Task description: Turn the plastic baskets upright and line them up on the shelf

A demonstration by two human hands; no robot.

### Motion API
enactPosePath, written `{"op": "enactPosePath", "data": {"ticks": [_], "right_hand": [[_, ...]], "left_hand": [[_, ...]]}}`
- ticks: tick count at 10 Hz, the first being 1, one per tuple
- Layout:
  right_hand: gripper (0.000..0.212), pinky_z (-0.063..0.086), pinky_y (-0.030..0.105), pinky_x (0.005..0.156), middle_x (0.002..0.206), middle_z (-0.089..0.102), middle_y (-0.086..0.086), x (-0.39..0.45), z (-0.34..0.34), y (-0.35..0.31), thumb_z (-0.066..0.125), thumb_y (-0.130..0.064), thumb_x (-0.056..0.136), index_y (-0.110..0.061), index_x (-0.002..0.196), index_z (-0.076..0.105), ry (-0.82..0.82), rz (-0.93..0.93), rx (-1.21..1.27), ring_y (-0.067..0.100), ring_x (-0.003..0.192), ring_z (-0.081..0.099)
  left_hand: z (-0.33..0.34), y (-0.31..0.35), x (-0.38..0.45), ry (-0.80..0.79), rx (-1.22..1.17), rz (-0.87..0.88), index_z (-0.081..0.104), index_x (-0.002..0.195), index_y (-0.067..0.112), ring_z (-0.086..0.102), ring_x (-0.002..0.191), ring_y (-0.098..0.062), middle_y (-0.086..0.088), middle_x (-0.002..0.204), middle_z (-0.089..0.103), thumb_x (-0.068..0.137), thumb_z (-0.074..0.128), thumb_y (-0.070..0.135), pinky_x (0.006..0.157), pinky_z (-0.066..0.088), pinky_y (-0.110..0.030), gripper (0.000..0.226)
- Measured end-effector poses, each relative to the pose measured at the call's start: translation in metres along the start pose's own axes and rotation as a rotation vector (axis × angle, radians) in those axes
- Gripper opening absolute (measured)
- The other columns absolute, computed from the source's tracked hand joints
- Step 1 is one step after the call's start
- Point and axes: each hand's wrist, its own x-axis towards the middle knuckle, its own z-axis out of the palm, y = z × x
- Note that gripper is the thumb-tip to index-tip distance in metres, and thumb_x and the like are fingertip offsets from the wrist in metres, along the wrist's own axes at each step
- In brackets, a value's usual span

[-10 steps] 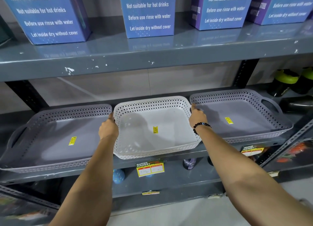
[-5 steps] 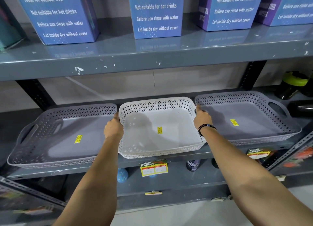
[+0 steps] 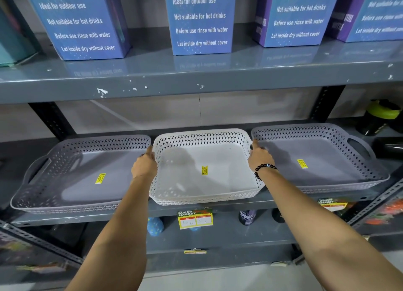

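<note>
Three shallow perforated plastic baskets stand upright side by side on the grey middle shelf [image 3: 218, 209]. The white basket [image 3: 196, 198] is in the centre, with a yellow sticker on its floor. A grey basket [image 3: 65, 205] lies to its left and another grey basket [image 3: 340, 188] to its right. My left hand [image 3: 144, 166] grips the white basket's left rim. My right hand [image 3: 259, 157], with a dark bead bracelet at the wrist, grips its right rim. The fingers of both hands are partly hidden in the gaps between baskets.
Blue boxes [image 3: 200, 20] stand in a row on the upper shelf [image 3: 196, 81]. Dark bottles with green lids [image 3: 379, 116] sit at the far right of the middle shelf. A yellow price label [image 3: 194, 219] hangs below the white basket. Small bottles stand on the lower shelf.
The white basket has slid slightly deeper onto the shelf between the grey ones, with both hands still on its side rims. The camera view has shifted a little.
</note>
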Motion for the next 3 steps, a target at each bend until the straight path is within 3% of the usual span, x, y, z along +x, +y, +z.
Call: {"op": "enactPosePath", "data": {"ticks": [1,2,3], "right_hand": [[0.060,0.050,0.046,0.089,0.141,0.042,0.026,-0.005,-0.002,0.003,0.033,-0.020,0.100,-0.016,0.152,0.005,0.021,-0.007,-0.018,0.041,0.119,0.053],[0.062,0.035,0.050,0.107,0.150,0.030,0.023,-0.021,-0.001,0.003,0.034,-0.027,0.099,-0.010,0.151,0.006,0.115,-0.073,-0.094,0.039,0.136,0.033],[0.062,0.023,0.050,0.115,0.155,0.024,0.018,-0.040,0.001,-0.004,0.034,-0.030,0.098,-0.008,0.151,0.009,0.180,-0.172,-0.115,0.036,0.143,0.021]], "left_hand": [[0.000,-0.001,-0.003,-0.018,0.021,0.011,0.021,0.150,0.022,0.055,0.118,-0.038,-0.019,0.142,0.047,0.103,0.022,0.031,0.090,0.049,-0.045,0.048],[0.000,-0.001,-0.016,0.023,-0.008,0.025,0.020,0.149,0.011,0.039,0.134,-0.040,-0.018,0.152,0.032,0.102,0.025,0.034,0.109,0.036,-0.053,0.052],[-0.003,0.003,-0.036,0.126,0.005,0.127,0.021,0.147,0.002,0.021,0.143,-0.037,-0.020,0.154,0.028,0.102,0.024,0.035,0.120,0.016,-0.048,0.056]]}}
